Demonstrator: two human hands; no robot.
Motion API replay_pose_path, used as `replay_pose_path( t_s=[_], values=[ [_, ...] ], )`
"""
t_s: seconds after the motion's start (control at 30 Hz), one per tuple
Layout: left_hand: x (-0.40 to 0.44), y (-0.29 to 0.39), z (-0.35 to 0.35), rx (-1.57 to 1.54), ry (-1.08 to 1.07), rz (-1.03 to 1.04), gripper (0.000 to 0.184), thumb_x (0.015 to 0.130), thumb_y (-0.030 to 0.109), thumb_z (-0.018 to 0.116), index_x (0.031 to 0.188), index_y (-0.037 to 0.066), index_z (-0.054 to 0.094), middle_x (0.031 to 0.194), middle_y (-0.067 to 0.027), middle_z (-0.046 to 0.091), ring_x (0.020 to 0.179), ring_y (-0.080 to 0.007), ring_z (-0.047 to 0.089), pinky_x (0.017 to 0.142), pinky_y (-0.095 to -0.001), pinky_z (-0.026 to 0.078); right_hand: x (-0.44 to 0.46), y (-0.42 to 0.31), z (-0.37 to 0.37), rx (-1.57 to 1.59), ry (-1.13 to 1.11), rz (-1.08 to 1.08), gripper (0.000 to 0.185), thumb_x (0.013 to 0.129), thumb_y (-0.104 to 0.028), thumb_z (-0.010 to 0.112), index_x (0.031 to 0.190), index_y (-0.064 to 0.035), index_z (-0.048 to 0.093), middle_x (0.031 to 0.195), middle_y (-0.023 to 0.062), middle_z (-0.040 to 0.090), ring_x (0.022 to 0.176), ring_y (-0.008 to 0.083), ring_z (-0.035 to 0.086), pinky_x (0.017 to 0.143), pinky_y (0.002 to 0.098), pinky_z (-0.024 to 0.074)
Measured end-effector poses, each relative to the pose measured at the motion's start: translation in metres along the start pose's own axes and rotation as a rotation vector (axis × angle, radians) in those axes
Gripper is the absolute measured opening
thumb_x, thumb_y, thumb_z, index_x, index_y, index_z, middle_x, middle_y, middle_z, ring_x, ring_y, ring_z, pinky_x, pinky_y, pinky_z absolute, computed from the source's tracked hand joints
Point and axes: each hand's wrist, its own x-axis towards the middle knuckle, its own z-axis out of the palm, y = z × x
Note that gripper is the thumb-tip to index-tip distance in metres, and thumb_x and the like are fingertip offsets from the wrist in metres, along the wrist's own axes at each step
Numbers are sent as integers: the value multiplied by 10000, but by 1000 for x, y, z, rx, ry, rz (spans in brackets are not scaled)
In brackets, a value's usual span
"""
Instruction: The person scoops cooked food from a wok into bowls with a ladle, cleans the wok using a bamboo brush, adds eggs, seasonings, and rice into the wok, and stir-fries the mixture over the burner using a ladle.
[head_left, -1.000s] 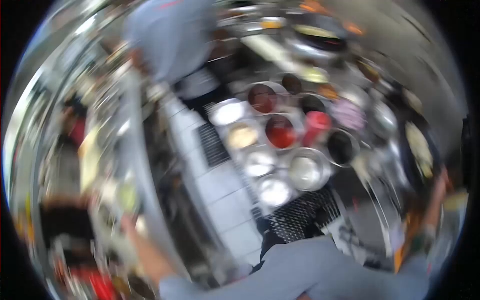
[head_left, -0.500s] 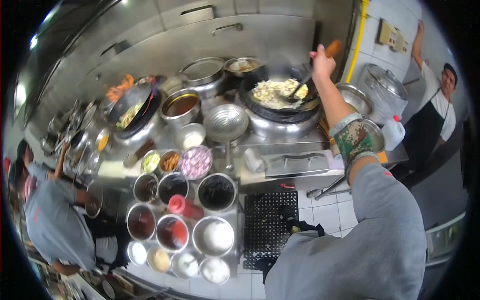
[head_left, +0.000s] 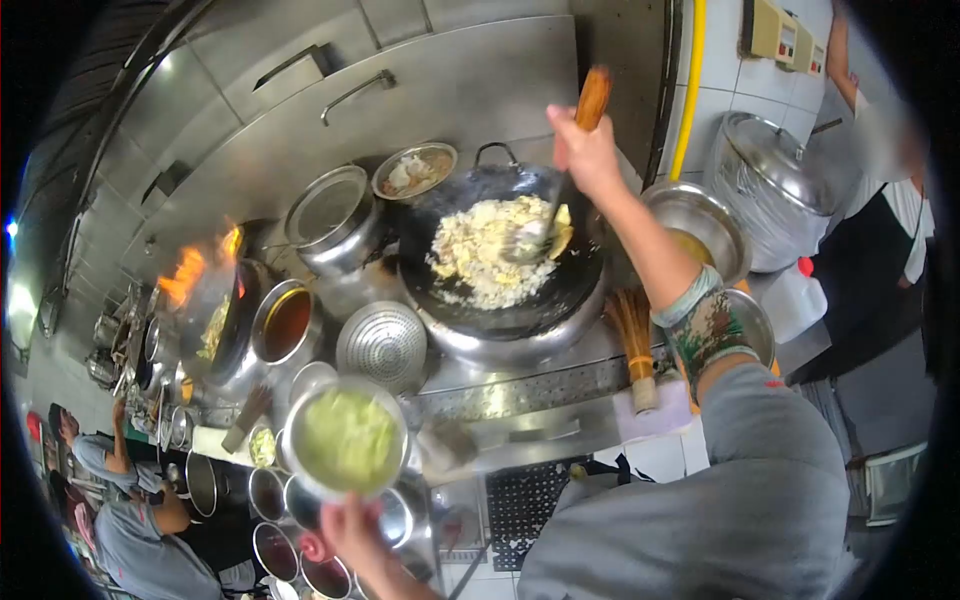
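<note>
My right hand (head_left: 588, 150) is wrapped round the wooden handle of a ladle (head_left: 530, 243). The ladle's bowl rests in fried rice (head_left: 485, 255) with yellow egg bits, inside a black wok (head_left: 440, 210) on the burner. At the lower middle, my left hand (head_left: 352, 530) grips the near edge of a metal bowl (head_left: 396, 430) of chopped green vegetables (head_left: 350, 438). This bowl is blurred and hangs above the seasoning pots, hiding part of them. A perforated strainer (head_left: 382, 348) lies between the bowl and the wok.
A second wok (head_left: 228, 315) with flames beside it stands left, next to a pot of brown liquid (head_left: 287, 322). Several seasoning pots (head_left: 275, 550) sit below. A bamboo brush (head_left: 632, 335) and steel basin (head_left: 735, 240) are at right. Co-workers (head_left: 140, 535) stand left; another person (head_left: 880, 230) stands right.
My left hand has come into view with the bowl of chopped greens. My right hand and the ladle have shifted left in view. The camera has turned, bringing the wok closer.
</note>
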Motion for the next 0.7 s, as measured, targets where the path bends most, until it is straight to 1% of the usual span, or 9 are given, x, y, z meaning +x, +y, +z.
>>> replay_pose_path(
  t_s=[0.1, 0.17, 0.23, 0.27, 0.37, 0.5, 0.57, 0.63, 0.7],
  values=[
    [45, -17, 112, 278, -329, 212, 173, 868, 87, 654, 745, 44, 540, 759, -39, 600, 624, -85, 527, 543, -220, 405, 10, 1, -10, 259, -118, 96, 383, 892, -237, 653, 617, -104, 422, 466, -30, 359, 366, 98, 341, 377, 282, 305],
    [63, -22, 189, 269, -426, 330, 101, 869, 63, 639, 838, -25, 600, 845, -101, 645, 683, -105, 577, 601, -256, 473, 16, -40, -15, 216, -47, 143, 404, 895, -255, 644, 608, -109, 401, 483, -26, 357, 377, 96, 338, 380, 278, 298],
    [87, -57, 251, 522, -378, 763, 152, 842, 45, 625, 981, -18, 633, 1099, -197, 642, 806, -285, 674, 694, -350, 534, 16, -73, -28, 241, -39, 103, 431, 904, -263, 630, 591, -116, 373, 494, -24, 356, 382, 93, 332, 386, 272, 292],
    [97, -69, 275, 719, -340, 1175, 181, 851, 58, 590, 1025, 22, 626, 1186, -203, 605, 902, -367, 654, 738, -418, 540, 14, -85, -32, 264, -32, 55, 438, 909, -261, 624, 584, -120, 366, 488, -22, 351, 380, 92, 323, 392, 271, 293],
    [94, -71, 317, 943, -426, 978, 177, 878, 96, 558, 1043, 41, 591, 1203, -203, 592, 966, -377, 632, 758, -461, 533, 9, -105, -40, 296, -47, -40, 454, 925, -260, 598, 566, -129, 354, 468, -14, 339, 377, 95, 310, 410, 269, 301],
    [105, -66, 309, 648, -110, 1288, 118, 851, 33, 589, 958, -11, 566, 1094, -208, 632, 827, -327, 672, 691, -400, 556, 4, -95, -39, 396, -77, -76, 456, 938, -251, 578, 565, -123, 349, 456, -9, 338, 379, 99, 317, 407, 276, 300],
    [94, -44, 278, 445, -162, 163, 83, 871, 47, 613, 890, -2, 550, 950, -147, 641, 774, -198, 657, 677, -323, 561, 0, -70, -27, 369, -4, -27, 444, 933, -242, 588, 571, -114, 367, 446, -12, 327, 379, 100, 321, 403, 278, 297],
    [97, -51, 232, -241, -135, -132, 140, 896, 92, 627, 820, 40, 522, 850, -69, 602, 719, -111, 608, 677, -264, 551, -4, -2, -9, 268, -78, 71, 379, 913, -225, 618, 600, -103, 440, 470, -18, 375, 389, 99, 372, 398, 272, 311],
    [86, -42, 166, -509, -85, -246, 143, 892, 75, 638, 815, 69, 518, 836, -24, 574, 717, -129, 590, 745, -275, 543, -4, 26, 1, 44, 43, 151, 318, 902, -242, 635, 639, -123, 503, 517, -38, 438, 419, 85, 407, 400, 253, 322]
  ],
)
